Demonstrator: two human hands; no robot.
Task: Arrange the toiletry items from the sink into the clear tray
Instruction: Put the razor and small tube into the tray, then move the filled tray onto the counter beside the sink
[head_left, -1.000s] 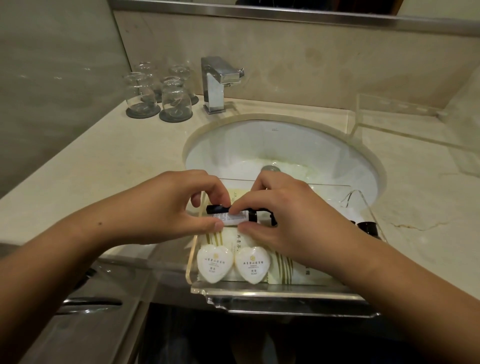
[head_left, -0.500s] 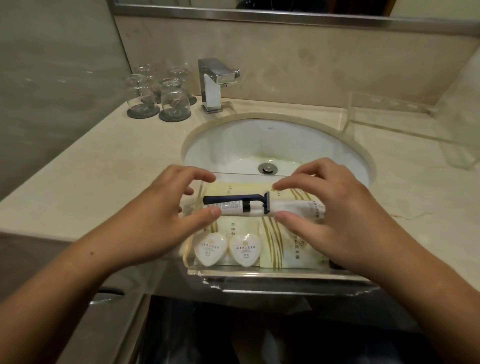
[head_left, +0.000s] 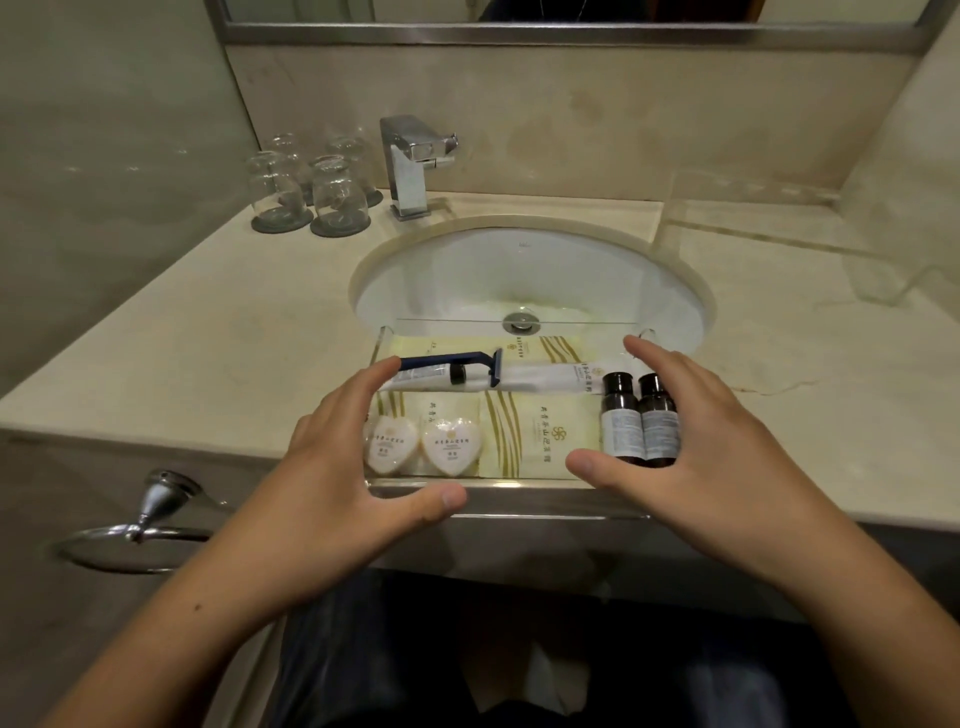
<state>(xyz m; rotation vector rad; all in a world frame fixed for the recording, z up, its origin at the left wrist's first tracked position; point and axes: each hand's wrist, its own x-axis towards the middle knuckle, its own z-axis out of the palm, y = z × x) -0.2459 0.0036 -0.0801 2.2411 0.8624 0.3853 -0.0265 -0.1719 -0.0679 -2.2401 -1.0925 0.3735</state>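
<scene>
Currently both hands are spread open and grasp nothing: left hand (head_left: 332, 467) at the left end of the clear tray (head_left: 519, 488), thumb along its near rim; right hand (head_left: 691, 441) at the right end, thumb near the front rim, fingers arched over two dark bottles (head_left: 641, 421).

Tray contents: razor (head_left: 457, 359) and a white tube (head_left: 545, 375) lying across the back; two heart-shaped soaps (head_left: 421, 446) front left; cream sachets (head_left: 540, 431) flat beneath; bottles at right.

Sink basin (head_left: 519, 270) beyond the tray shows only the drain (head_left: 521, 322); nothing visibly left to collect. Judgement: arranging looks essentially done; at most a final squaring or lifting of the tray remains.

Clearance: tray's near edge sits at the counter front (head_left: 156, 364), so little margin toward the person. Counter to either side is open; glasses (head_left: 311, 192) and faucet (head_left: 415, 166) stand well back.
</scene>
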